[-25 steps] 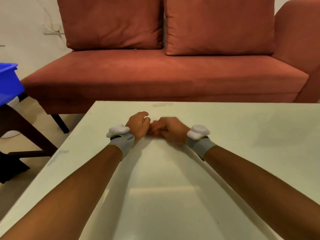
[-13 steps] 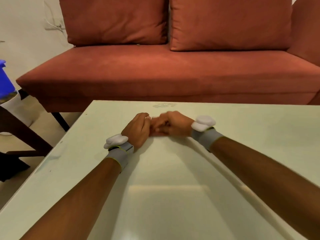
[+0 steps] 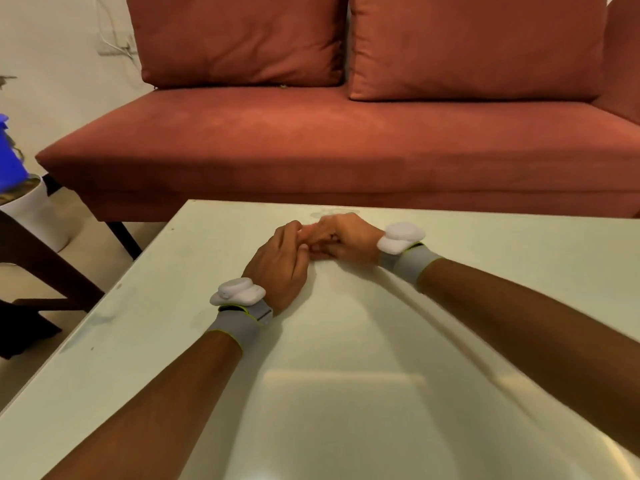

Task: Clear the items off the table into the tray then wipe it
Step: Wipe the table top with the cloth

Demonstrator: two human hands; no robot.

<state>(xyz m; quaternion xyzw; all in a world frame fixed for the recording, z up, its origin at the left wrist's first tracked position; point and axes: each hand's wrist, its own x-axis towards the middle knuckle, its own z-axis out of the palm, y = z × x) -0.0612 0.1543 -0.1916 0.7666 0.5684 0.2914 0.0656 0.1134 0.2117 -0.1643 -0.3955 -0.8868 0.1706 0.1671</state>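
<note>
Glossy, smooth pale surface [image 3: 346,427]; behind it, matt rust-red cloth sofa [image 3: 329,143]; above it, grey fabric wristbands [image 3: 239,323].

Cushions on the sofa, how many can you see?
2. The left cushion leans on the back of the sofa; the right cushion stands beside it, touching it. The red shape at the frame's right edge may be an arm or a third cushion; I cannot tell.

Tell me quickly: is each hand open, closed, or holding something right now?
Left hand: fingers curled, meeting the other hand's; whether it holds anything cannot be told.
Right hand: fingers curled and blurred; cannot be told.
</note>
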